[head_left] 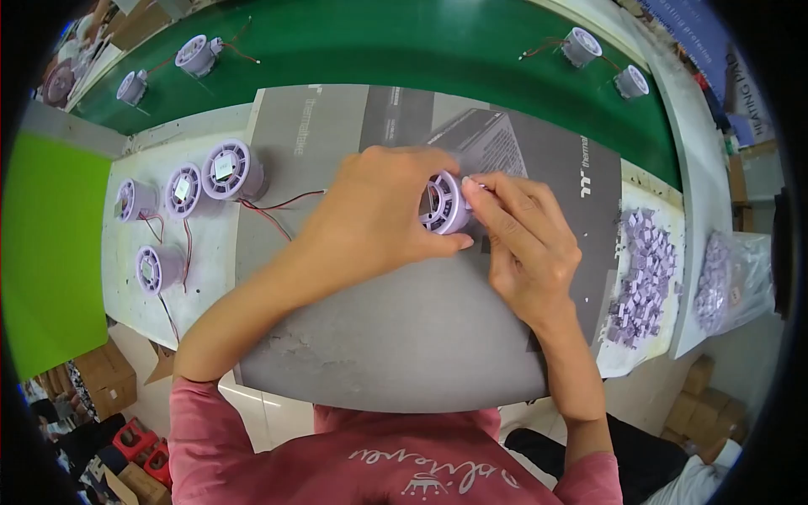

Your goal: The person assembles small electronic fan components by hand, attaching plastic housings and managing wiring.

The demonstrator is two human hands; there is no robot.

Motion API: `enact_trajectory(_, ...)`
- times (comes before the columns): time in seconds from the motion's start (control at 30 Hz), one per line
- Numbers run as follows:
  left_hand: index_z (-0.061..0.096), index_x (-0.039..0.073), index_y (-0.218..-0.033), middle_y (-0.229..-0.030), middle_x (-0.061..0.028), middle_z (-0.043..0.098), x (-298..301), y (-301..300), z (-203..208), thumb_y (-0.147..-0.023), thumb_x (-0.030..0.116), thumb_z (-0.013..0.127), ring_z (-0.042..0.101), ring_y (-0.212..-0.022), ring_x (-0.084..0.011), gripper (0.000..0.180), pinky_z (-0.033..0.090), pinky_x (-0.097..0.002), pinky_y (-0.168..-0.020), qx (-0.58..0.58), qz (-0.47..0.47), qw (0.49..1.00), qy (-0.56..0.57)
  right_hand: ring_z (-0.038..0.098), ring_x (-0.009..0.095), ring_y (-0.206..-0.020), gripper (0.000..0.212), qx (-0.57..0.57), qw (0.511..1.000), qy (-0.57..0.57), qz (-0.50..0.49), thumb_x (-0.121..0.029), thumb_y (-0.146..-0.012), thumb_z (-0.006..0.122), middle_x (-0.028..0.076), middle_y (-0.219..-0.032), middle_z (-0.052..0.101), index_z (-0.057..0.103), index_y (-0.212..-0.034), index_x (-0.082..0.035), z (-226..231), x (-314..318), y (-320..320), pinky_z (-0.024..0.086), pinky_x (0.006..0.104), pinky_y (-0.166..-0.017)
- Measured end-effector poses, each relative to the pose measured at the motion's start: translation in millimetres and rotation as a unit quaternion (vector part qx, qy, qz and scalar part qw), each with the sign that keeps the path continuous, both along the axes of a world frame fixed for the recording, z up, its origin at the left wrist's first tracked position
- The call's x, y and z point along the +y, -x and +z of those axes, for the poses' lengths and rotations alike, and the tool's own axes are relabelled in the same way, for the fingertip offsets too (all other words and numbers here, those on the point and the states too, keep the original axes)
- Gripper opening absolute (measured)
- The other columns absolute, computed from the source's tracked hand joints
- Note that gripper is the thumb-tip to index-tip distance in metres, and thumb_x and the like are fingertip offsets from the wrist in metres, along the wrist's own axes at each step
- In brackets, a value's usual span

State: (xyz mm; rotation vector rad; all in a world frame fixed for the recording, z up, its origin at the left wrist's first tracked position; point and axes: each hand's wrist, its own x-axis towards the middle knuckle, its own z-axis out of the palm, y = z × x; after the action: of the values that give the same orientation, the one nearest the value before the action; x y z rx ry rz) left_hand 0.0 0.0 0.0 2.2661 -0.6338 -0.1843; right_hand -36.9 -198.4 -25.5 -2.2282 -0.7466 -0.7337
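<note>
In my left hand (370,202) is a round lilac fan-like housing (450,204), gripped between thumb and fingers over the middle of the grey board. Slots and a ring show on its face, which is turned left. My right hand (530,240) is closed in a pinch at the housing's right side. A small lilac bit shows at its fingertips, mostly hidden, so I cannot tell what it is. To the left, several similar lilac housings (231,168) with white square labels and red and black wires (273,206) stand on the white table.
The grey printed board (379,337) covers the table in front of me. A pile of small lilac blocks (644,278) lies at right, near a clear bag (732,282) of lilac pieces. Beyond runs a green belt (404,50) carrying more housings (582,48). A bright green panel (55,252) stands at left.
</note>
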Motion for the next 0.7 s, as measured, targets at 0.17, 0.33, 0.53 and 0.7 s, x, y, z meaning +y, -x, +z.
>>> enact_trajectory(0.17, 0.067, 0.007, -0.114, -0.101, -0.0136, 0.071, -6, 5, -3, -0.066, 0.023, 0.085, 0.069, -0.088, -0.0312, 0.054, 0.055, -0.0369, -0.074, -0.085, -0.006, 0.996, 0.030, 0.066, 0.028, -0.088, 0.040, 0.058, 0.996, -0.051, 0.044, 0.015, -0.072, 0.065, 0.011, -0.103, 0.072, 0.073, -0.108, 0.000, 1, -1, -7, 0.056, 0.0331, -0.067)
enact_trajectory(0.33, 0.068, 0.012, -0.120, -0.102, -0.0114, 0.070, -15, 9, -4, -0.070, 0.021, 0.083, 0.069, -0.086, -0.0305, 0.053, 0.055, -0.0364, -0.072, -0.101, 0.028, 0.993, 0.049, 0.065, 0.029, -0.095, 0.036, 0.006, 0.998, -0.046, -0.034, 0.008, -0.072, 0.073, 0.010, -0.102, 0.073, 0.073, -0.106, -0.001, 7, 0, -12, 0.055, 0.0354, -0.075)
enact_trajectory(0.53, 0.068, 0.013, -0.122, -0.101, -0.0108, 0.070, -16, 10, -7, -0.072, 0.022, 0.081, 0.069, -0.085, -0.0304, 0.053, 0.056, -0.0366, -0.072, -0.107, 0.046, 0.992, 0.051, 0.054, 0.024, -0.068, 0.030, -0.084, 0.991, 0.034, -0.102, 0.000, -0.066, 0.080, 0.003, -0.074, 0.061, 0.069, -0.093, -0.006, 15, -8, -3, 0.045, 0.0353, -0.061)
enact_trajectory(0.7, 0.069, 0.013, -0.120, -0.103, -0.0109, 0.070, -23, 14, -12, -0.072, 0.021, 0.081, 0.070, -0.087, -0.0306, 0.051, 0.056, -0.0367, -0.073, -0.152, 0.074, 0.984, 0.065, 0.051, 0.020, -0.059, 0.017, -0.072, 0.984, 0.057, -0.153, -0.005, -0.072, 0.077, 0.002, -0.068, 0.055, 0.067, -0.086, -0.007, 5, 6, 1, 0.041, 0.0324, -0.052)
